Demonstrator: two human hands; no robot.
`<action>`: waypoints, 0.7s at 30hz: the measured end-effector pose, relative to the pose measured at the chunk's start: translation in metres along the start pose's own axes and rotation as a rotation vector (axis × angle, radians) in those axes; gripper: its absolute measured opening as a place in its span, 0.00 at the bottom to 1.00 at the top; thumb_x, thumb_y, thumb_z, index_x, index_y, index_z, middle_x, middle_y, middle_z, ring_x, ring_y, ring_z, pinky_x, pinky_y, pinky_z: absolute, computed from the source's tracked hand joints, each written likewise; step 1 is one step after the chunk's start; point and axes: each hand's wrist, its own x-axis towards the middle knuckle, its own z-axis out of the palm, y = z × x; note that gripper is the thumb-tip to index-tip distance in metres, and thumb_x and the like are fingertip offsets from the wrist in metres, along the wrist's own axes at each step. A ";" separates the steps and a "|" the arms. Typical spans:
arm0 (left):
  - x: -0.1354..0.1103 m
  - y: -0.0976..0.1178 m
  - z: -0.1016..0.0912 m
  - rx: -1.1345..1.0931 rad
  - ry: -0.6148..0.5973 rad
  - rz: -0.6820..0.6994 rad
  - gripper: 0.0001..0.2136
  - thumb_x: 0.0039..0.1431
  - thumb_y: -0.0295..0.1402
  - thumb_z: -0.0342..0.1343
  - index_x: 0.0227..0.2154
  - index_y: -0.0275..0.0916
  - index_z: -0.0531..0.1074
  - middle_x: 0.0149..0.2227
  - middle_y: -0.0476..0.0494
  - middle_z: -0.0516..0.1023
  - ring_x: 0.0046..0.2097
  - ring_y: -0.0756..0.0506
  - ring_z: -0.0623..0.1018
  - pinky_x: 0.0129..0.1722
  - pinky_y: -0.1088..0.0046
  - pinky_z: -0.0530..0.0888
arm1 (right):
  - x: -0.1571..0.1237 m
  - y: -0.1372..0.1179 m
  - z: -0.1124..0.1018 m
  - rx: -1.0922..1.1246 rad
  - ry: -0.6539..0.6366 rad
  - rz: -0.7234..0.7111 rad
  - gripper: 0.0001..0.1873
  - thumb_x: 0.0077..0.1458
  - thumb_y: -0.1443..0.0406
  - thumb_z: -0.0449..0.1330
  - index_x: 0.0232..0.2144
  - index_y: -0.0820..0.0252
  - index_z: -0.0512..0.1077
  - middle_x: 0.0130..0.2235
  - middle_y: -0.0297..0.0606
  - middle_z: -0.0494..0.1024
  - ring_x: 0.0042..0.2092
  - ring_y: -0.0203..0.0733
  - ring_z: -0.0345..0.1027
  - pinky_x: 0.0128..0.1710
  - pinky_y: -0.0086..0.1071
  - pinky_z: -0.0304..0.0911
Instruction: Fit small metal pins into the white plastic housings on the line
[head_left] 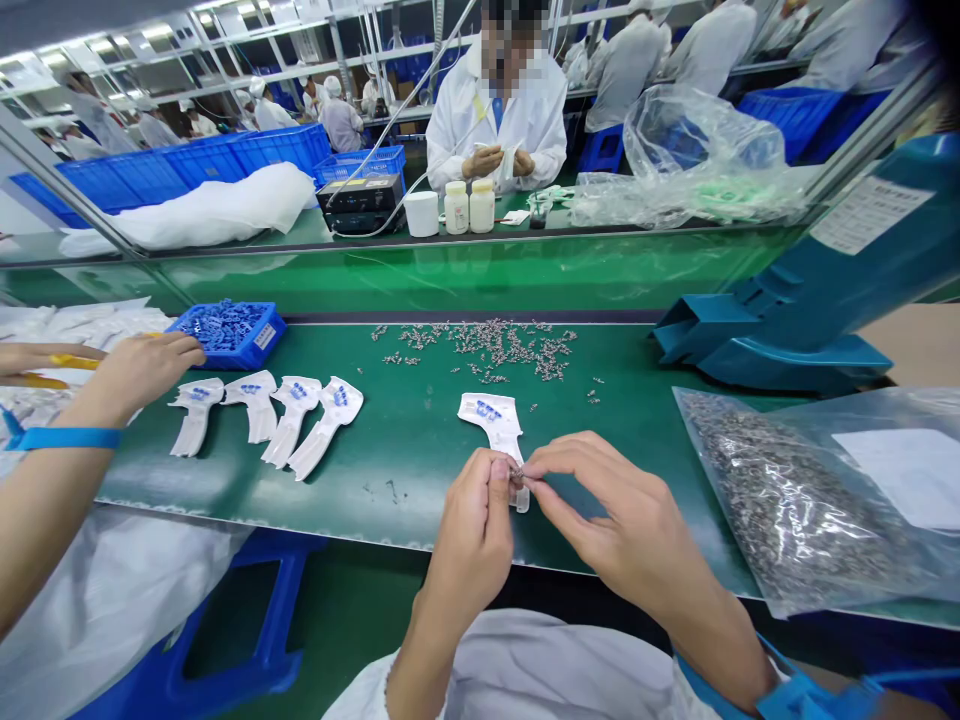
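Note:
My left hand [476,530] is closed, with small silvery metal parts [516,473] at its fingertips; they are too small to tell what kind. My right hand [622,515] pinches with thumb and forefinger at the same little cluster, touching the left fingertips. Just beyond both hands lies a white pistol-shaped plastic shell half [504,432], with blue pieces [489,410] set in its wide end. My fingers cover part of its handle. Farther up the green table is a loose scatter of similar metal parts [510,345].
Several more white shell halves [326,425] lie to the left. Beside them, a co-worker's hand [146,370] reaches near a blue bin [259,335] of blue pieces. At right are a clear bag [810,510] of metal parts and a teal machine [795,330]. Another person sits opposite.

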 end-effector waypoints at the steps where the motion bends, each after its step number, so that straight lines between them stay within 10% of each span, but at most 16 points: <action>1: 0.001 -0.001 0.000 -0.033 -0.016 -0.027 0.16 0.73 0.41 0.39 0.32 0.40 0.64 0.31 0.48 0.67 0.34 0.48 0.68 0.37 0.73 0.65 | 0.000 0.000 0.000 0.010 -0.015 0.003 0.08 0.62 0.73 0.56 0.40 0.55 0.70 0.38 0.35 0.79 0.42 0.41 0.71 0.41 0.35 0.68; 10: 0.008 -0.005 -0.004 -0.445 -0.165 -0.297 0.22 0.66 0.51 0.48 0.23 0.40 0.61 0.24 0.51 0.62 0.30 0.49 0.68 0.35 0.72 0.69 | -0.004 0.007 0.002 0.100 -0.087 0.078 0.07 0.63 0.70 0.56 0.40 0.54 0.71 0.37 0.36 0.79 0.42 0.42 0.72 0.40 0.35 0.69; 17: -0.003 -0.004 -0.010 -0.189 0.004 0.012 0.13 0.64 0.40 0.58 0.48 0.41 0.70 0.40 0.45 0.76 0.41 0.47 0.75 0.43 0.72 0.71 | -0.004 -0.001 0.002 0.117 0.023 0.302 0.03 0.60 0.67 0.60 0.34 0.52 0.73 0.36 0.32 0.78 0.37 0.39 0.72 0.39 0.33 0.67; 21: -0.007 0.001 -0.014 0.117 0.054 0.158 0.04 0.64 0.33 0.57 0.40 0.42 0.74 0.38 0.46 0.79 0.39 0.47 0.76 0.40 0.72 0.71 | -0.006 -0.003 0.002 0.142 0.032 0.333 0.03 0.59 0.67 0.61 0.34 0.52 0.73 0.36 0.33 0.78 0.37 0.40 0.72 0.38 0.32 0.67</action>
